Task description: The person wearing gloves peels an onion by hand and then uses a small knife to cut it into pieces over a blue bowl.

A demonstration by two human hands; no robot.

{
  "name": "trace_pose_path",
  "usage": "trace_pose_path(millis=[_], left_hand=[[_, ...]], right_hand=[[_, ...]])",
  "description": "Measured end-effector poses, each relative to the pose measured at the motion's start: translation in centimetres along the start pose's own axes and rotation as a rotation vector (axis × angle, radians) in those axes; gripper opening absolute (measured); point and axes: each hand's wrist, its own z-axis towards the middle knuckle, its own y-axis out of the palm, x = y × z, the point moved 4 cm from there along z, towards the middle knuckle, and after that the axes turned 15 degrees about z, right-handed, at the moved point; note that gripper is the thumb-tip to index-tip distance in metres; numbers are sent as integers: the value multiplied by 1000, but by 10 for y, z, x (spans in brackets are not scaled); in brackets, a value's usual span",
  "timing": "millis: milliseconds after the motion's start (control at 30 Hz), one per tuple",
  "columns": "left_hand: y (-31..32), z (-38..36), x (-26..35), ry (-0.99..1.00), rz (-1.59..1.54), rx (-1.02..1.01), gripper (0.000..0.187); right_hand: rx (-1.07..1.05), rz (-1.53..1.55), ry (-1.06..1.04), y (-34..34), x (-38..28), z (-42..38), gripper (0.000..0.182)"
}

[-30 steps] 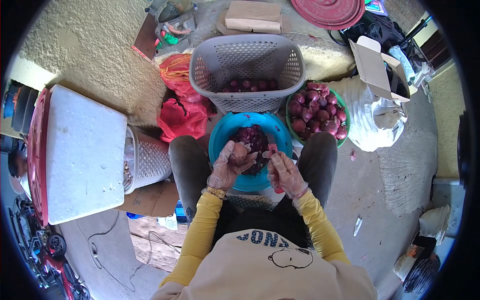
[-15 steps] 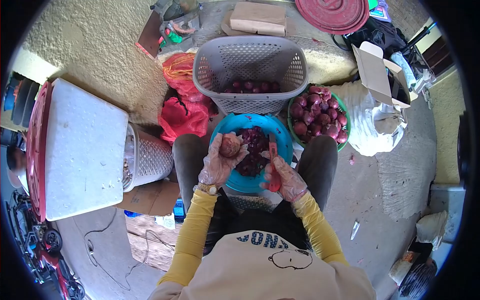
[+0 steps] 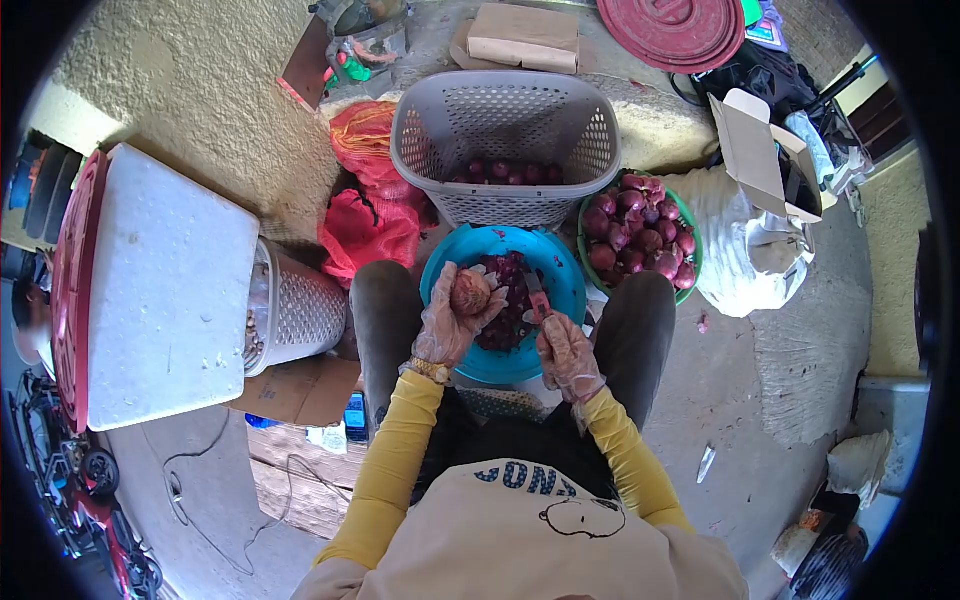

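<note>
In my gloved left hand point(image 3: 447, 325) rests a reddish-brown onion point(image 3: 470, 292), held over the left side of a blue basin point(image 3: 436, 262). My right hand point(image 3: 570, 357), also in a clear plastic glove, is wrapped round the red handle of a knife point(image 3: 539, 300). Its blade points up and slightly left above the basin, apart from the onion. Dark purple onion skins point(image 3: 505, 335) lie inside the basin, between my knees. Behind it, a grey perforated basket point(image 3: 505, 205) has several purple onions point(image 3: 510, 173) at its bottom.
Several red onions point(image 3: 640, 235) fill a green basin point(image 3: 699, 272) at the right. Beside it stands a white sack point(image 3: 740, 250). Red mesh bags point(image 3: 365, 235) lie left of the grey basket. A white foam box point(image 3: 165, 290) and a lighter basket point(image 3: 310, 300) stand at my left.
My right hand has turned its grip, so the knife's handle is mostly covered and the blade tilts left. The onion has moved slightly right in the view with my left hand.
</note>
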Motion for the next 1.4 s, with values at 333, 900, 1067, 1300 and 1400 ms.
trace_pose_path(millis=[333,900,1067,1300,1400], left_hand=[[5,1,-5,-64,117,-85,63],[11,4,-13,-113,236,-141,66],[2,9,-18,-150,273,-117,68],[12,4,-15,-150,271,-109,63],[16,4,-15,-119,266,-111,62]], right_hand=[[1,61,224,11,-20,-11,29],[-269,-1422,-243,49,-75,44,77],[-320,-1442,-286,54,-72,49,75],[-328,-1524,-297,46,-65,58,78],[-318,-1581,-333,48,-66,56,78]])
